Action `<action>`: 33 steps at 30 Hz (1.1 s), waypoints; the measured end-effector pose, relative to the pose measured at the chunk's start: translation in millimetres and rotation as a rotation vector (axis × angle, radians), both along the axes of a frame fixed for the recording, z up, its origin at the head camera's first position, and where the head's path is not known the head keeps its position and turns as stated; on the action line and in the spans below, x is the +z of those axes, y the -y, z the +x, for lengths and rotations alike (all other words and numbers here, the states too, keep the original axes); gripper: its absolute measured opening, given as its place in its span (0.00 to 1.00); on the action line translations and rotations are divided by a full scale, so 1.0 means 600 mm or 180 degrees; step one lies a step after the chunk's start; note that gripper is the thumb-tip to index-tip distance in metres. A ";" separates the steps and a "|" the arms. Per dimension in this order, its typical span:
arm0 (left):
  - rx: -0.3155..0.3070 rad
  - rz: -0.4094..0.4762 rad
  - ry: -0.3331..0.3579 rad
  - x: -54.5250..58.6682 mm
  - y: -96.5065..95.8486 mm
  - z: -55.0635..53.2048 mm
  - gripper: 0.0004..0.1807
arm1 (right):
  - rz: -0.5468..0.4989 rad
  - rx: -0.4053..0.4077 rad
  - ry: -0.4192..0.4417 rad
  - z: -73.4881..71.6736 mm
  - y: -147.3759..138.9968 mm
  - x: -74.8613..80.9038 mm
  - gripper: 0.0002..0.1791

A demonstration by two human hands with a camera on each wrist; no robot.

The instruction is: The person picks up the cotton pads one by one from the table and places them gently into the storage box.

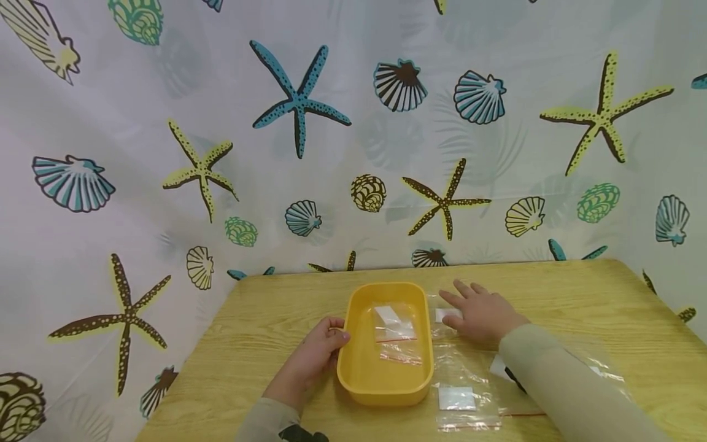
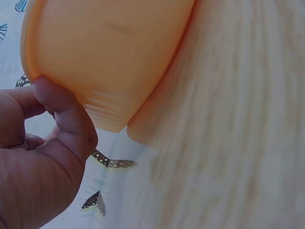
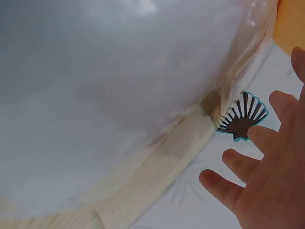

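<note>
- Yellow plastic tray point(image 1: 381, 397), deep and round-cornered, stands upright on the wood-grain table point(image 1: 265, 325), between the two hands; placed there, it seems within easy reach of both.
- The left hand point(image 1: 317, 347) pinches the tray's left side at the rim, thumb above and fingers against the outer wall, as the left wrist view shows too. The hold looks meant to steady a light tray, leaving its mouth unobstructed.
- The right hand point(image 1: 486, 314) is beside the tray's far right side, fingers spread and curled round nothing. It lies over a clear bag with a white slip point(image 1: 446, 315); whether the fingertips press on the plastic I cannot tell. Spread fingers would suit flattening or picking at thin film.
- Inside the tray lies a clear zip-seal bag point(image 1: 394, 328) holding a white slip; a second red seal line point(image 1: 400, 358) nearer the person suggests another bag beneath it.
- Just right of the tray, a larger clear bag point(image 1: 464, 365) lies flat, its red seal toward the person, probably so that its contents show.
- More clear plastic with a white piece point(image 1: 498, 367) lies partly hidden by the right sleeve point(image 1: 574, 380).
</note>
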State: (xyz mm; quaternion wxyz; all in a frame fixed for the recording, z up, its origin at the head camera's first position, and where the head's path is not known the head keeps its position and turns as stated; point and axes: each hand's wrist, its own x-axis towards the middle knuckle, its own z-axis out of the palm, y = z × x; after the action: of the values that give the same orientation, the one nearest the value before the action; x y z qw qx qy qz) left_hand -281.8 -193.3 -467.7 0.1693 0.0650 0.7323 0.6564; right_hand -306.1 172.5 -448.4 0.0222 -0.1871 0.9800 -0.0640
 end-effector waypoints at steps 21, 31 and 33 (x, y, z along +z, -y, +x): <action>-0.0003 0.0024 -0.0025 -0.004 0.001 -0.003 0.21 | 0.0085 -0.0133 0.0591 -0.007 0.015 -0.007 0.42; -0.0002 -0.0044 -0.0029 -0.003 0.000 -0.002 0.21 | 0.0174 -0.0173 0.0652 -0.002 0.021 -0.008 0.42; -0.0001 -0.0047 -0.0025 -0.002 0.000 -0.002 0.21 | 0.0183 -0.0172 0.0641 -0.003 0.020 -0.007 0.42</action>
State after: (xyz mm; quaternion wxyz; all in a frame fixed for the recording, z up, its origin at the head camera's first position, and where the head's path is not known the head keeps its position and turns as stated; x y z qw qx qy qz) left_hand -282.8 -193.4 -469.0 0.1670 0.0665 0.7378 0.6506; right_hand -307.7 160.2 -452.8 0.1242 -0.1525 0.9789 -0.0549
